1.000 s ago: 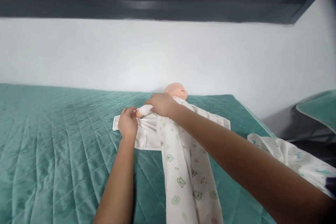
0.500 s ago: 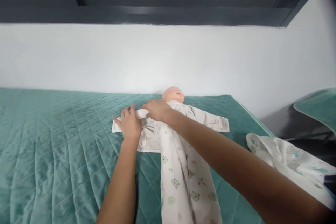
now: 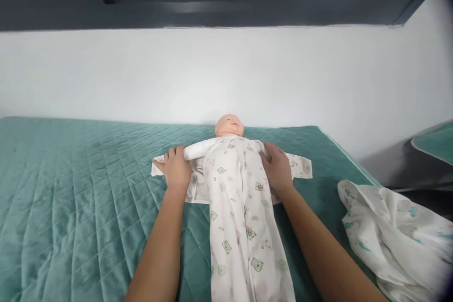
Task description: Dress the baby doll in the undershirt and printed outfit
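A baby doll (image 3: 229, 126) lies on its back, its bald head near the wall. Its long white outfit (image 3: 240, 203) is printed with small green animal faces. Beneath it a second light garment (image 3: 198, 191) is spread, with one sleeve (image 3: 302, 167) reaching out to the right. My left hand (image 3: 175, 167) is closed over the end of the doll's white-sleeved arm (image 3: 201, 148), above the other spread sleeve. At the doll's opposite side, my right hand (image 3: 278, 167) curls around the other sleeved arm, mostly hidden by the fingers.
Green quilted padding (image 3: 88, 207) covers the surface under the doll. A crumpled white printed cloth (image 3: 392, 236) lies at the right edge. Behind stands a white wall (image 3: 170, 75) below a dark window frame (image 3: 247, 7). Another green padded surface (image 3: 437, 144) shows at far right.
My right hand has moved from the doll's left-side sleeve across to its right side. The doll's body now lies straighter. My left hand stays at the left sleeve.
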Action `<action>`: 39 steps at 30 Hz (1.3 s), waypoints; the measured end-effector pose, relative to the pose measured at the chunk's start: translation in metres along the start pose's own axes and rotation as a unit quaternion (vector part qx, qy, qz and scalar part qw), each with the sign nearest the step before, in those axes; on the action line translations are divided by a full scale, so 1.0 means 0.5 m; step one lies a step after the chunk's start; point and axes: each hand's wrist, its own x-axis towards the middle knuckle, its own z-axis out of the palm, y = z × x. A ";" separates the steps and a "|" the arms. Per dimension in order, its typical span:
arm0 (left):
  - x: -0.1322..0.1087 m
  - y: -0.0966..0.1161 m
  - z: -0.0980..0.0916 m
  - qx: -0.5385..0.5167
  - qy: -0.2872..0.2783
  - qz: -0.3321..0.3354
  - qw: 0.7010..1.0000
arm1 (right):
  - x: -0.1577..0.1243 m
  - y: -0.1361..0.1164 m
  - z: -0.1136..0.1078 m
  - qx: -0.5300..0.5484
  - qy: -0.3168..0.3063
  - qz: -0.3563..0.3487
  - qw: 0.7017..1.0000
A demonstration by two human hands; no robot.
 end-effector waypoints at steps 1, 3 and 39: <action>-0.004 0.002 -0.003 0.005 0.002 0.001 1.000 | -0.004 0.016 0.009 -0.027 0.007 -0.020 0.999; -0.015 0.008 -0.011 0.004 0.012 0.009 1.000 | -0.006 0.033 0.020 -0.059 0.010 -0.034 0.998; 0.011 0.466 -0.040 0.196 -0.305 0.425 0.829 | 0.028 0.075 -0.031 -0.024 0.023 0.176 0.984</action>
